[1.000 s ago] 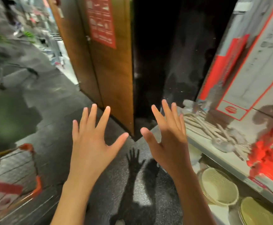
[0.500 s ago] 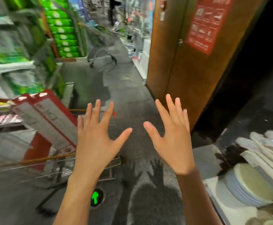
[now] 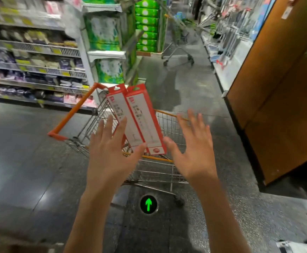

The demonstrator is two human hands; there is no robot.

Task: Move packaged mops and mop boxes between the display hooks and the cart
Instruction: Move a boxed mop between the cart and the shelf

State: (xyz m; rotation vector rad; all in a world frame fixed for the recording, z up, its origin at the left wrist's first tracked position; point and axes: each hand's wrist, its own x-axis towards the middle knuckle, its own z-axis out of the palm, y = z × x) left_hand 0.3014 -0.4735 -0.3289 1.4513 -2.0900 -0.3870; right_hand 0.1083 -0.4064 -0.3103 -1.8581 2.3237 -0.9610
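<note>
1. Two mop boxes (image 3: 139,119) stand side by side in the cart (image 3: 72,114), red and white, leaning back with their hang-tab tops tipped up and to the left, well above the cart rim
2. The left hand (image 3: 110,152) is up in front of the boxes with fingers spread and straight, palm facing away, holding nothing. Its fingertips overlap the lower part of the left box in the view and its thumb reaches across the bottom end of the boxes; can't tell if it actually touches them
3. The right hand (image 3: 194,150) is just to the right of the boxes, also spread wide with straight fingers and holding nothing. The thumb tip sits right beside the bottom right corner of the right box, apart from it as far as I can tell
4. So the boxes sit between the two hands, a bit further out than both
5. The cart is a wire one with orange trim, standing on the dark speckled floor (image 3: 194,84)
6. On the floor under the cart's near end there's a round green arrow marker (image 3: 148,204) pointing forward
7. Blurry shelves (image 3: 35,50) of packaged goods on the left, a second cart (image 3: 178,46) further down the aisle, and a big wooden panel (image 3: 277,88) on the right
</note>
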